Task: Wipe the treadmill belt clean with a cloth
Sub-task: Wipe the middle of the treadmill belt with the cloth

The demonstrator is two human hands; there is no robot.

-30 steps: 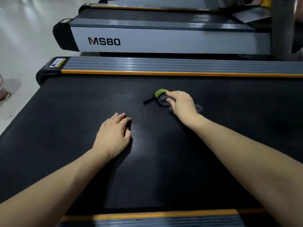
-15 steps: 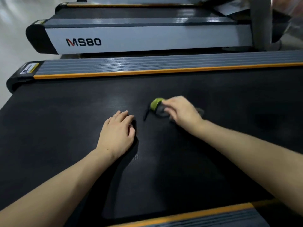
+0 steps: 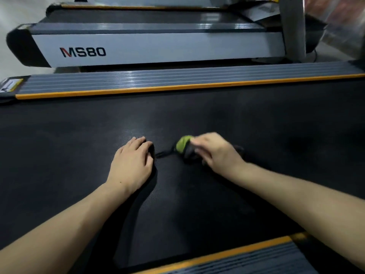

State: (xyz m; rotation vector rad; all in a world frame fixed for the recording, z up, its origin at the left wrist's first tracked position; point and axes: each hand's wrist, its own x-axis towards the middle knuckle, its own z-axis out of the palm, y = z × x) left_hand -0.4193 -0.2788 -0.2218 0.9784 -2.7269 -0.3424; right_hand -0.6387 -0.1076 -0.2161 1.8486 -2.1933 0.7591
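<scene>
The black treadmill belt (image 3: 79,155) fills the middle of the head view. My right hand (image 3: 217,153) presses a bunched cloth (image 3: 182,147), green at one end and dark grey elsewhere, onto the belt's centre; its fingers cover most of the cloth and look blurred. A thin dark strand trails left from the cloth. My left hand (image 3: 133,165) lies flat on the belt, palm down, fingers together, a short gap left of the cloth.
Grey ribbed side rails with orange strips run along the far edge (image 3: 177,82) and the near edge (image 3: 246,260) of the belt. Behind stands a second treadmill (image 3: 158,48) marked MS80, with a grey upright post (image 3: 292,26) at the right.
My right hand has slid the cloth back across the belt towards me and nearer my left hand. The left hand stays planted flat. The view has shifted right.
</scene>
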